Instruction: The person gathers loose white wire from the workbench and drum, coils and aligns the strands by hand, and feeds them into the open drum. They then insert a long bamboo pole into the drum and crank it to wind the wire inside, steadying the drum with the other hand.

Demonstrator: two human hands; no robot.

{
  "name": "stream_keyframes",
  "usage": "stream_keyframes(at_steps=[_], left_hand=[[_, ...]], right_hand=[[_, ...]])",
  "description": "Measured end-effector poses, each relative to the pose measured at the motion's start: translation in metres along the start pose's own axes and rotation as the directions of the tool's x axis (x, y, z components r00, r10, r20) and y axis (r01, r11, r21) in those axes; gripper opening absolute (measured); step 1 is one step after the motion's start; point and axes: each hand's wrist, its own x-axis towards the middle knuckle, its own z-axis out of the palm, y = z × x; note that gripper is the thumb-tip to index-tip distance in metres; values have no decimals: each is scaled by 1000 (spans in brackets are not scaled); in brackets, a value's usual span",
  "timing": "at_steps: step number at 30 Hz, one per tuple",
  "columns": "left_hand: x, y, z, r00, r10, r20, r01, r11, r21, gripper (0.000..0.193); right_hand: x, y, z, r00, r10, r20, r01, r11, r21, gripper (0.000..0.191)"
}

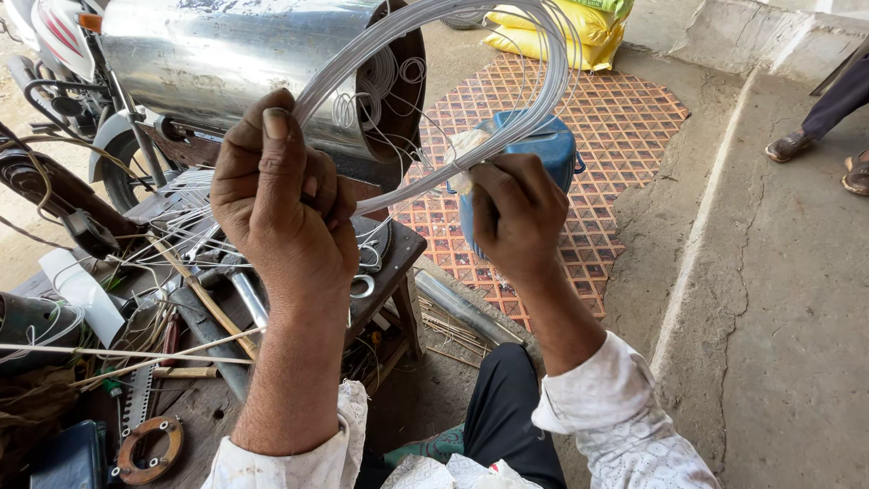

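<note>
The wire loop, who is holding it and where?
Both hands hold the wire coil: the left hand grips its left side, the right hand pinches its lower right part.

Shiny steel drum [226, 54] lying on its side at upper left, open end toward centre. Blue plastic can [552, 149] standing on a red-and-cream lattice floor mat [625, 118]. Yellow sacks [579, 27] piled at the mat's far edge. Cluttered dark desk [407, 249] at left with loose wire offcuts; rusty metal ring [149, 448] near its front. Cracked concrete floor [787, 317] at right; another person's sandalled feet [819, 154] at far right
</note>
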Motion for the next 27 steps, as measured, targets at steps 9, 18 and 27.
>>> stream_keyframes(at_steps=[9, 18, 27], left_hand=[[3, -5, -5, 985, 172, -20, -168, 977, 131, 14], [20, 27, -5, 986, 164, 16, -165, 977, 133, 9], [12, 22, 18, 906, 34, 422, -232, 874, 428, 27]], right_hand=[[-15, -2, 15, 871, 445, 206, -482, 701, 526, 6], [-27, 52, -18, 880, -139, 455, 179, 983, -47, 7], [49, -39, -98, 883, 46, 468, -183, 950, 251, 11]])
